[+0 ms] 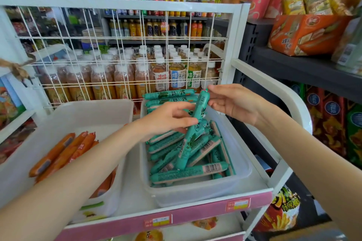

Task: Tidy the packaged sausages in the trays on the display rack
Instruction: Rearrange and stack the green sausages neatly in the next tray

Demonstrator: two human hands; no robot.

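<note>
I have one green sausage [193,127] lifted on a slant over the right tray [242,174]; my left hand [168,119] is curled round its middle, and my right hand [233,103] pinches its far tip between thumb and fingertips, so both grips are clamped on the same stick; its near end dips toward the heap of green sausages [188,154] lying criss-cross in the near half of that tray. At the far end of the tray a few green ones [170,94] already lie in a neat stack, crosswise. In the left tray [64,115] the orange sausages [64,152] lie roughly side by side, partly hidden by my left forearm.

I judge the stick light and fairly firm, with some give if squeezed or bent; its film wrapper looks glossy and likely slippery; the crimped tip is a poor place to bear weight and fit only for steering. The better hold is round the middle of the body, fingers wrapped; then I can turn it to match the far stack and lay it down flat rather than drop it, since the heap beneath looks loose and would roll.
</note>
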